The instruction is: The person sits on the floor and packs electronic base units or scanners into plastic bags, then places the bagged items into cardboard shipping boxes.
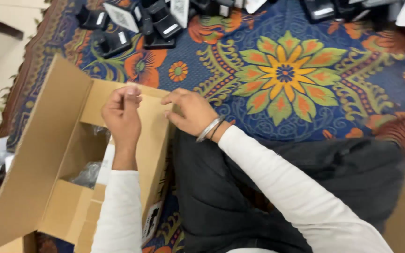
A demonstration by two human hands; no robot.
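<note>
- Two white sleeves come in from the bottom of the view over dark trousers; the person sits on a patterned cloth, a silver bangle (210, 128) on the right wrist.
- The left hand (123, 115) is curled, thumb and fingertips drawn together above the upper edge of the cardboard box (48, 154); whether they nip something small cannot be told.
- The right hand (191, 112) lies on the box's near flap (153, 136), fingers bent and close together, pressing or gripping its upper corner.
- The open box lies just left of the person's lap, flaps splayed. Plain brown corrugated board: it looks light and stiff across the panels but bends readily at the creases, dry and easy to grip. Flap edges or corners seem the best places to hold; a pinch mid-panel would likely buckle it.
- Inside the box, crinkled clear plastic wrap (87, 174) shows, soft and slippery-looking.
- The cloth (287, 70) beyond is flat and woven, deep blue with orange and yellow-green flowers.
- Farthest off, a cluster of small black devices (137, 23) with pale labels looks hard, boxy and smooth.
</note>
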